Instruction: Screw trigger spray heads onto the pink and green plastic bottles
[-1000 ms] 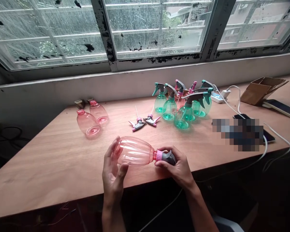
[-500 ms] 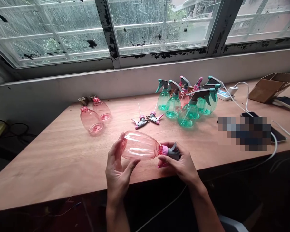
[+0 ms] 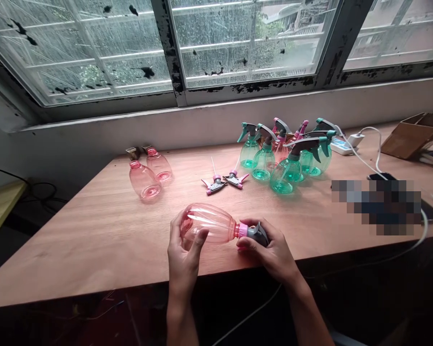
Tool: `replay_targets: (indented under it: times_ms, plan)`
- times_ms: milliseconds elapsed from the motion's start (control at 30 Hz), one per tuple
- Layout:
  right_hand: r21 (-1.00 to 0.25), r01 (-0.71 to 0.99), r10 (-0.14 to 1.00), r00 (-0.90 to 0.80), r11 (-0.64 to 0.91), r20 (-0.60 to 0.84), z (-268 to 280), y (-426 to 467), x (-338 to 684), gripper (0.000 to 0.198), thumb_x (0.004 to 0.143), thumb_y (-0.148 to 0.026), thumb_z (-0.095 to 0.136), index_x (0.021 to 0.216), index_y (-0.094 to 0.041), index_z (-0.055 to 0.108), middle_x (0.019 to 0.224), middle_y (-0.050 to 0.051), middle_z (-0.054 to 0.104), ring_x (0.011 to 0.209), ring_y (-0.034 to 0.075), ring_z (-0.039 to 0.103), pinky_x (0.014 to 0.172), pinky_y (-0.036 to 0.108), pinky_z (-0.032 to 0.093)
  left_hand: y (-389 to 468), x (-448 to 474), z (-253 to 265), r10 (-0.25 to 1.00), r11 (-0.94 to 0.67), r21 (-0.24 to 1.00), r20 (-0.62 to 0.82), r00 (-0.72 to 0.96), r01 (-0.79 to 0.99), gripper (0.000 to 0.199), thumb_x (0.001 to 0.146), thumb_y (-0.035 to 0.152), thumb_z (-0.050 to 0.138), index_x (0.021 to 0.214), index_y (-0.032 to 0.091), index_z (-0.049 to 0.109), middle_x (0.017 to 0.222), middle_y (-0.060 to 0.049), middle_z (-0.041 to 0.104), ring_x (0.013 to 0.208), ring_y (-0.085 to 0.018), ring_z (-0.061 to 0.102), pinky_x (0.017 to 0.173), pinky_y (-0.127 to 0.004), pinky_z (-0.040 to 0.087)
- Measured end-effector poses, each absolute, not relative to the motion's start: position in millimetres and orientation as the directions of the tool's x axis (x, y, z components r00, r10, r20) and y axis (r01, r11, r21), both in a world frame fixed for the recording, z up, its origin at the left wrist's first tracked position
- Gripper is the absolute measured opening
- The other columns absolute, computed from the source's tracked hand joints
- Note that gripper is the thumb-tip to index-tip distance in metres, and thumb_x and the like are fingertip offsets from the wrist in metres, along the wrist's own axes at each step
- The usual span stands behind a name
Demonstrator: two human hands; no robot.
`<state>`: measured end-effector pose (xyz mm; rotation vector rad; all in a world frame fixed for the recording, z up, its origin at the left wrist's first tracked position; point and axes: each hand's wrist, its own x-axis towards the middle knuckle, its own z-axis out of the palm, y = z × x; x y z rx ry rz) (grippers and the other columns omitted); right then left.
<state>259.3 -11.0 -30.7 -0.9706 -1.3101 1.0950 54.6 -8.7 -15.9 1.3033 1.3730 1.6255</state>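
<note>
A clear pink spray bottle (image 3: 212,223) lies sideways between my hands, above the table's front edge. Around its base end, my left hand (image 3: 186,250) is closed, thumb on the near side. My right hand (image 3: 270,245) grips the grey spray head (image 3: 258,234) at the neck, where a pink collar (image 3: 242,230) sits against the bottle. Just beyond lie two loose pink-and-grey spray heads (image 3: 216,184) with thin tubes. Farther left stand two pink bottles (image 3: 145,180) without tops.
Several green spray bottles (image 3: 286,177) stand with pink ones at the back right. A cardboard box (image 3: 406,134), a power strip (image 3: 342,146) and a white cable (image 3: 425,226) are on the right of the wooden table (image 3: 104,240). Windows run along the back.
The grey spray head has turned a little in my right hand. My left thumb has moved up onto the bottle's side. The whole view has shifted slightly.
</note>
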Motion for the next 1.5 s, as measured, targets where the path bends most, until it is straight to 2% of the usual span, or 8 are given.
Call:
replay_targets:
  times_ms: [133, 333, 567, 733, 1000, 1167, 1333, 1500]
  plan:
    - [-0.959, -0.259, 0.991, -0.036, 0.112, 0.126, -28, -9, 258, 0.037, 0.091, -0.052, 0.076, 0.107, -0.02, 0.066, 0.069, 0.0, 0.073, 0.063, 0.021, 0.076, 0.059, 0.032, 0.067, -8, 54, -16, 0.896, -0.315, 0.935, 0.349, -0.273, 0.162, 0.069, 0.081, 0.043, 0.085, 0.143, 0.029, 0.06, 0.149, -0.009, 0.054, 0.138, -0.031, 0.054, 0.117, -0.044, 0.044]
    - [-0.956, -0.252, 0.989, 0.027, 0.149, 0.147, -28, -7, 259, 0.035, 0.094, -0.053, 0.072, 0.102, -0.019, 0.069, 0.068, 0.002, 0.072, 0.065, 0.022, 0.075, 0.063, 0.036, 0.069, -14, 55, -12, 0.884, -0.401, 0.895, 0.434, -0.172, 0.198, 0.069, 0.085, 0.032, 0.082, 0.148, 0.033, 0.055, 0.156, -0.008, 0.052, 0.146, -0.03, 0.048, 0.124, -0.044, 0.034]
    - [-0.916, -0.13, 0.925, 0.053, 0.379, 0.375, -36, -9, 262, 0.022, 0.082, -0.035, 0.089, 0.1, -0.028, 0.08, 0.114, 0.005, 0.075, 0.105, 0.025, 0.073, 0.088, 0.035, 0.064, -12, 53, -16, 0.894, -0.379, 0.916, 0.4, -0.203, 0.135, 0.067, 0.085, 0.043, 0.081, 0.146, 0.029, 0.056, 0.153, -0.011, 0.056, 0.143, -0.033, 0.051, 0.12, -0.048, 0.037]
    - [-0.882, -0.143, 0.893, 0.037, 0.45, 0.449, -34, -7, 261, 0.032, 0.079, -0.028, 0.092, 0.108, -0.029, 0.08, 0.114, 0.005, 0.077, 0.112, 0.026, 0.071, 0.095, 0.037, 0.061, -7, 53, -21, 0.833, -0.428, 0.902, 0.415, -0.367, 0.048, 0.063, 0.078, 0.037, 0.089, 0.134, 0.025, 0.063, 0.141, -0.012, 0.066, 0.133, -0.031, 0.06, 0.114, -0.046, 0.046]
    - [-0.892, -0.404, 0.978, 0.033, 0.201, 0.205, -47, -9, 265, 0.023, 0.09, -0.031, 0.083, 0.112, -0.026, 0.077, 0.096, 0.001, 0.078, 0.074, 0.02, 0.078, 0.075, 0.04, 0.07, -14, 57, -17, 0.837, -0.514, 0.856, 0.487, -0.248, -0.055, 0.062, 0.074, 0.016, 0.09, 0.125, 0.027, 0.059, 0.153, -0.01, 0.057, 0.148, -0.029, 0.05, 0.127, -0.047, 0.032]
    - [-0.898, -0.336, 0.959, 0.106, 0.285, 0.264, -45, -9, 265, 0.026, 0.084, -0.035, 0.088, 0.108, -0.027, 0.081, 0.099, 0.003, 0.079, 0.081, 0.024, 0.077, 0.076, 0.044, 0.07, -17, 55, -15, 0.868, -0.462, 0.887, 0.452, -0.204, -0.001, 0.065, 0.079, 0.028, 0.087, 0.135, 0.029, 0.053, 0.16, -0.013, 0.049, 0.152, -0.031, 0.044, 0.128, -0.051, 0.027]
    - [-0.868, -0.118, 0.876, 0.087, 0.483, 0.475, -44, -11, 266, 0.028, 0.077, -0.033, 0.093, 0.103, -0.034, 0.085, 0.108, 0.004, 0.081, 0.104, 0.026, 0.074, 0.089, 0.035, 0.062, -20, 54, -12, 0.919, -0.349, 0.937, 0.339, -0.201, -0.016, 0.08, 0.082, 0.059, 0.079, 0.148, 0.022, 0.052, 0.153, -0.017, 0.056, 0.141, -0.037, 0.054, 0.117, -0.049, 0.043]
    - [-0.871, -0.127, 0.879, 0.126, 0.474, 0.46, -53, -11, 271, 0.029, 0.08, -0.041, 0.09, 0.107, -0.036, 0.083, 0.108, 0.001, 0.081, 0.102, 0.023, 0.075, 0.086, 0.027, 0.059, -20, 54, -11, 0.931, -0.334, 0.942, 0.326, -0.163, -0.023, 0.076, 0.082, 0.055, 0.08, 0.146, 0.022, 0.056, 0.149, -0.017, 0.06, 0.138, -0.037, 0.057, 0.113, -0.047, 0.048]
